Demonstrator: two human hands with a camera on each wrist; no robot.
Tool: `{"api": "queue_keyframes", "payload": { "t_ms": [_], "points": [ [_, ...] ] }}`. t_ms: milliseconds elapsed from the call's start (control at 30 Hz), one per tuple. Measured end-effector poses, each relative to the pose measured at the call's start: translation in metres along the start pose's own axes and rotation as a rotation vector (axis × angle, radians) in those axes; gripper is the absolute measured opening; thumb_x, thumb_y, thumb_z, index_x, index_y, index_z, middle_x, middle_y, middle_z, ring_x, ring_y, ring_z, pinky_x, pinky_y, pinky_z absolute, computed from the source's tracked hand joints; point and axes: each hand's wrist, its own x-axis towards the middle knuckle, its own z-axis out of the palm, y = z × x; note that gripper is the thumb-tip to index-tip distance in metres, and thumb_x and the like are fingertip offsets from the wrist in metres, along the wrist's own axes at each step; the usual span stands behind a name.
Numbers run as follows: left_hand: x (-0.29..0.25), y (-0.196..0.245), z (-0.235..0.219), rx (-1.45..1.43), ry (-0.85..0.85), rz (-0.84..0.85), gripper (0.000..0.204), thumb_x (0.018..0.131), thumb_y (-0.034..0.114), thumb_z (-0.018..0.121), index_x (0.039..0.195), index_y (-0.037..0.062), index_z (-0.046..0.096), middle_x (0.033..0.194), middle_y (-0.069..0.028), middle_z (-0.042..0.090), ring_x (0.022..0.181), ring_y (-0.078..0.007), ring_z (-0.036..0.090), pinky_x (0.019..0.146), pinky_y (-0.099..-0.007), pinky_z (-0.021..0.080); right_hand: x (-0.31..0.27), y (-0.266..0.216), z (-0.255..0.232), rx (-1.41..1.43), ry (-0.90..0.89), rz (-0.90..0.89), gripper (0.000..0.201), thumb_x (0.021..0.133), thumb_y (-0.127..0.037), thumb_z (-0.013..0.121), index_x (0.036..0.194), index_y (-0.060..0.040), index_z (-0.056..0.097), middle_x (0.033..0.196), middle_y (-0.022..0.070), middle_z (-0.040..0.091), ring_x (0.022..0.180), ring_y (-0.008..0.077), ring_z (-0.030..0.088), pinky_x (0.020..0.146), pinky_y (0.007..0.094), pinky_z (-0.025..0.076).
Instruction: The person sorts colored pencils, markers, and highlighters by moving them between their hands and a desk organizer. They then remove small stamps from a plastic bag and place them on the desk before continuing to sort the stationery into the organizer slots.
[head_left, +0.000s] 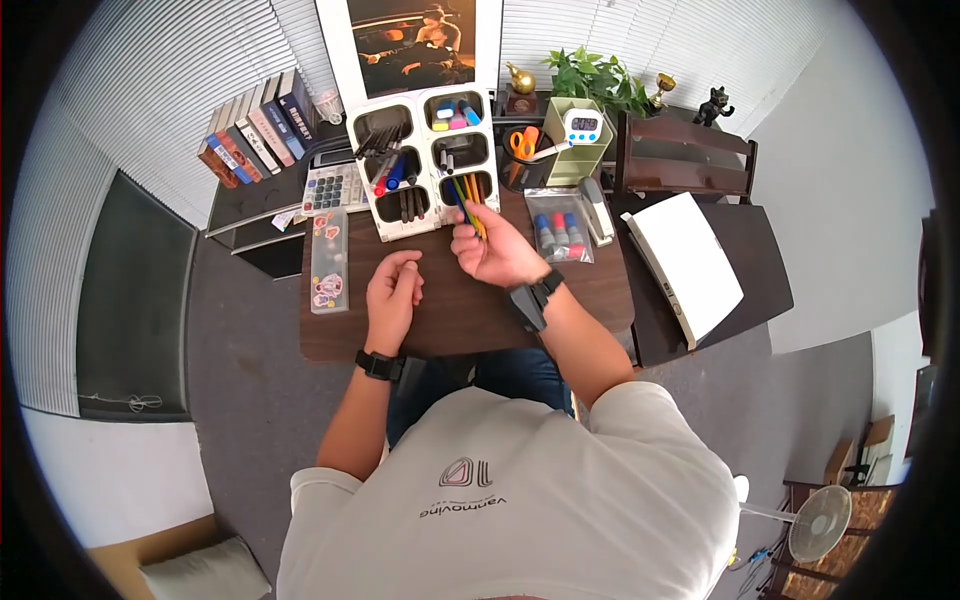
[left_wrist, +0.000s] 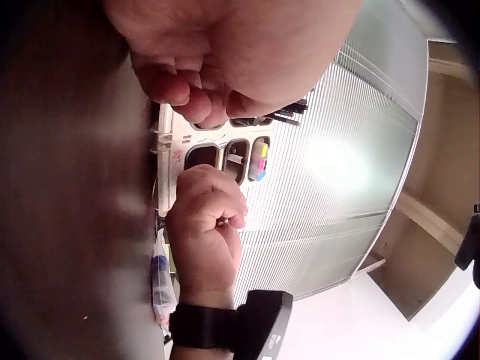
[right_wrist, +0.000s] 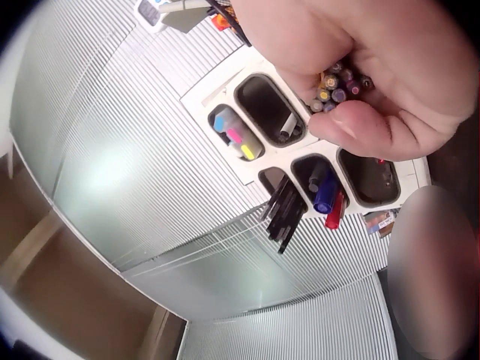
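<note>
My right hand (head_left: 495, 248) grips a bundle of coloured pencils (head_left: 473, 190) at the lower right compartment of the white organizer (head_left: 419, 125). Seen from the right wrist, the pencil ends (right_wrist: 334, 91) sit clustered between thumb and curled fingers. My left hand (head_left: 390, 295) is held over the front of the table with fingers loosely curled and nothing in them. Other organizer compartments contain black pens (head_left: 380, 138), red and blue markers (head_left: 392, 178), dark sticks (head_left: 411, 206) and highlighters (right_wrist: 235, 136).
Left of the organizer are a calculator (head_left: 335, 188) and a stickered pencil case (head_left: 329, 265). To the right are a bag of small bottles (head_left: 558, 228), a stapler (head_left: 597, 212), a black cup with orange scissors (head_left: 522, 143) and a green holder with a timer (head_left: 582, 125).
</note>
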Motion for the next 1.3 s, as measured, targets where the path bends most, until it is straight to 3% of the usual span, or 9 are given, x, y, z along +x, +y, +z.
{"api": "queue_keyframes", "payload": {
  "t_ms": [200,267,333,400,467,533,800,1000,1300],
  "points": [
    [-0.012,0.007,0.014,-0.007,-0.156,-0.112,0.025,0.106,0.016,0.058,0.124,-0.0003,0.064,0.094,-0.0044,0.068,0.082,-0.0101,0.063,0.074,-0.0252,0.052,-0.069,0.095,0.015,-0.708,0.199,-0.156,0.026,0.107,-0.039,0.059,0.107,-0.0128,0.058,0.075,-0.0001,0.056,0.063,0.0104,0.054,0.055,0.0236,0.042],
    [-0.022,0.018,0.033,-0.058,-0.199,-0.162,0.026,0.106,0.016,0.060,0.124,-0.0016,0.062,0.101,-0.0071,0.070,0.090,-0.0124,0.066,0.082,-0.0277,0.055,-0.069,0.111,0.009,-0.934,0.329,-0.154,0.025,0.105,-0.032,0.061,0.111,-0.0083,0.056,0.075,0.0071,0.062,0.060,0.0218,0.059,0.057,0.0309,0.049],
    [-0.024,0.035,0.051,-0.052,-0.296,-0.095,0.025,0.104,0.016,0.064,0.119,-0.0025,0.059,0.113,-0.0114,0.071,0.104,-0.0162,0.067,0.094,-0.0320,0.053,-0.066,0.119,0.003,-1.754,0.266,-0.769,0.025,0.101,-0.023,0.064,0.114,-0.0030,0.056,0.080,0.0155,0.067,0.063,0.0364,0.064,0.062,0.0399,0.054],
    [-0.022,0.031,0.058,-0.068,-0.312,-0.126,0.015,0.103,0.012,0.064,0.112,0.0000,0.059,0.114,-0.0124,0.070,0.106,-0.0168,0.066,0.096,-0.0333,0.052,-0.073,0.111,0.010,-1.803,0.413,-0.571,0.035,0.093,-0.015,0.070,0.121,0.0005,0.056,0.097,0.0225,0.070,0.083,0.0451,0.066,0.077,0.0467,0.056],
    [-0.021,0.032,0.064,0.014,-0.251,0.197,0.008,0.104,0.008,0.061,0.107,0.0014,0.059,0.109,-0.0109,0.070,0.105,-0.0181,0.067,0.097,-0.0331,0.052,-0.072,0.101,0.011,-2.028,0.354,-0.980,0.044,0.088,-0.014,0.074,0.126,0.0000,0.058,0.110,0.0225,0.069,0.101,0.0417,0.065,0.089,0.0468,0.053],
    [-0.016,0.029,0.062,0.111,-0.242,0.328,0.005,0.104,0.006,0.060,0.105,0.0015,0.060,0.105,-0.0098,0.070,0.105,-0.0190,0.067,0.096,-0.0327,0.052,-0.075,0.092,0.011,-2.057,0.370,-0.992,0.047,0.084,-0.014,0.077,0.126,-0.0004,0.061,0.116,0.0208,0.067,0.111,0.0397,0.061,0.097,0.0466,0.049],
    [-0.009,-0.016,0.055,0.204,-0.225,0.188,0.012,0.106,0.011,0.060,0.107,-0.0004,0.061,0.108,-0.0094,0.070,0.102,-0.0155,0.066,0.092,-0.0305,0.052,-0.075,0.087,-0.001,-2.064,0.423,-1.111,0.023,0.084,-0.013,0.079,0.104,-0.0031,0.071,0.104,0.0130,0.071,0.101,0.0350,0.064,0.091,0.0440,0.052],
    [-0.010,-0.009,0.041,-0.543,-0.061,-0.406,0.027,0.109,0.023,0.057,0.131,0.0068,0.053,0.104,-0.0105,0.068,0.092,-0.0193,0.069,0.078,-0.0346,0.058,-0.082,0.087,-0.008,-1.951,0.286,-1.087,0.019,0.085,-0.014,0.081,0.097,-0.0043,0.070,0.086,0.0093,0.068,0.080,0.0303,0.064,0.077,0.0399,0.053],
    [-0.016,-0.009,0.017,-0.784,-0.253,-0.550,0.048,0.111,0.028,0.046,0.155,0.0103,0.040,0.143,-0.0177,0.058,0.131,-0.0304,0.058,0.111,-0.0469,0.047,-0.084,0.102,0.013,-2.025,0.196,-0.911,0.038,0.084,-0.017,0.083,0.119,-0.0098,0.069,0.084,0.0081,0.067,0.076,0.0285,0.066,0.071,0.0381,0.054]
  ]
}}
